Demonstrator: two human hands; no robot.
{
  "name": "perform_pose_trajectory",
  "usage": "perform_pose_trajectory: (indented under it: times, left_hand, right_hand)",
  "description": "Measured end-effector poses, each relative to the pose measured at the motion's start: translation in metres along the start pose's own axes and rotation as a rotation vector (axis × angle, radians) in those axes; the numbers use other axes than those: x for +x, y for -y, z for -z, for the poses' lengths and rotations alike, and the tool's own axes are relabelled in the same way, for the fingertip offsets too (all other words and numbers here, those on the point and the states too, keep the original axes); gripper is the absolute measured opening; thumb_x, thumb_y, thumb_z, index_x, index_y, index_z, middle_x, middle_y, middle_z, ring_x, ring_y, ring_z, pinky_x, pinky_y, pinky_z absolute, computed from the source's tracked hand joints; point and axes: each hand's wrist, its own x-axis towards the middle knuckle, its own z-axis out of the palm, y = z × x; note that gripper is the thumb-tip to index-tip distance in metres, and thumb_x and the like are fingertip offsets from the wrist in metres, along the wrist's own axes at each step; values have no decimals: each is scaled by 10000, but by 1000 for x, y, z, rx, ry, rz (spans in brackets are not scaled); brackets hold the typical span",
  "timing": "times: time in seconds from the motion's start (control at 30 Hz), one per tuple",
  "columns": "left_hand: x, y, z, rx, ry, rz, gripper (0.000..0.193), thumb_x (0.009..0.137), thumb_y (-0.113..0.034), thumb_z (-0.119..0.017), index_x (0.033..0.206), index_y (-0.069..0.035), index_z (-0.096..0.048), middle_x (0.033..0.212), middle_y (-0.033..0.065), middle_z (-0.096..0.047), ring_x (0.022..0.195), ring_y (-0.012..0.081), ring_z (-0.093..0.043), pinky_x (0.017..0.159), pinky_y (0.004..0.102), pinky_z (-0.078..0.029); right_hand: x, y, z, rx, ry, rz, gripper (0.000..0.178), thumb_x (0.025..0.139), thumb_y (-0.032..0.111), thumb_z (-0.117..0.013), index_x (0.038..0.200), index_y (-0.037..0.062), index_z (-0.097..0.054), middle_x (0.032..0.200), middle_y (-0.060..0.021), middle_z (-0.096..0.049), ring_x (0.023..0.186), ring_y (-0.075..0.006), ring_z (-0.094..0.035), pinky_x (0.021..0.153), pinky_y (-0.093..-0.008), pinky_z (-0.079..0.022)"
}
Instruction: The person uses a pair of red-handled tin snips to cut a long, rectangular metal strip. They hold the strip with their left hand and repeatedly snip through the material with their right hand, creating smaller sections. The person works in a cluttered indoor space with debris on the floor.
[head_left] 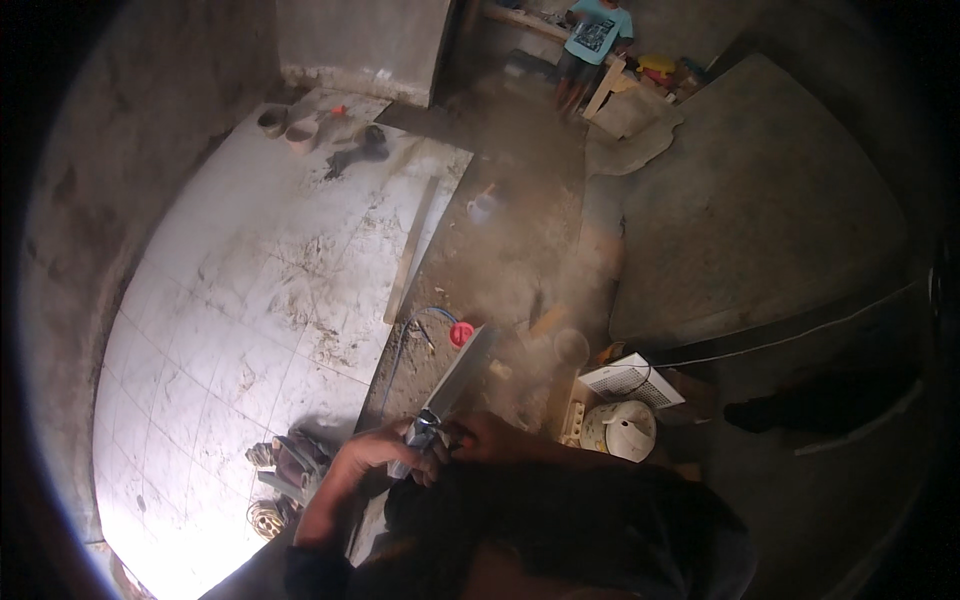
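Observation:
A long, narrow pale strip with a straight edge (460,372) slants up and away from my hands, just past the edge of the white tiled floor. My left hand (385,452) is closed around its lower end. Against the strip, between both hands, sits a silvery metal piece (425,430), partly covered by fingers; its kind is unclear. My right hand (475,436) is beside it with curled fingers, dark and half hidden, and what it grips does not show. A round red thing (461,334) and a thin blue cable (398,350) lie just beyond the strip.
Dusty haze hangs over the dirt strip (520,240). White tiles (230,300) spread left, with buckets (301,136) at the far end and a corded tool (295,468) nearby. Right are a pale rounded container (618,430) and a large board (750,210). A person (597,45) stands far back.

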Motion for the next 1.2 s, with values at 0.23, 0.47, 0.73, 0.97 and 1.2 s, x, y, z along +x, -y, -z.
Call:
perform_pose_trajectory:
  times: [0.23,0.47,0.73,0.97,1.2]
  left_hand:
    - [-13,-17,-20,-292,-67,18,592,725,-130,-737,1264,35,-559,982,139,-675,817,223,-692,730,315,-545]
    - [12,64,27,-15,7,-4,599,810,-111,-750,1343,3,-501,1028,100,-675,921,181,-662,800,317,-540]
    - [7,107,13,5,-110,39,574,854,-163,-740,1354,-13,-501,1071,89,-685,947,166,-656,823,321,-534]
    - [25,61,-2,146,-168,74,442,830,-85,-718,1241,-8,-574,1048,111,-686,923,206,-670,786,340,-545]
    - [31,71,-46,387,-420,21,390,825,-209,-737,1150,-6,-662,920,91,-737,825,202,-706,745,374,-560]
  right_hand:
    - [7,10,0,29,-61,45,393,818,182,-671,1158,1,-597,926,-181,-610,834,-305,-600,760,-423,-489]
    - [-11,-89,-61,-112,18,12,401,811,101,-643,1200,12,-599,955,-180,-621,859,-304,-608,765,-425,-489]
    - [-38,-28,-62,26,103,-307,358,996,324,-516,1205,46,-601,1165,-215,-621,1087,-384,-617,936,-466,-486]
    - [-52,-26,-52,42,-68,-264,406,889,192,-610,1262,35,-569,1114,-226,-625,1030,-373,-614,902,-445,-482]
    - [-75,-22,-42,-49,-16,-318,460,964,401,-567,1269,57,-574,1189,-224,-621,1111,-390,-609,974,-459,-460]
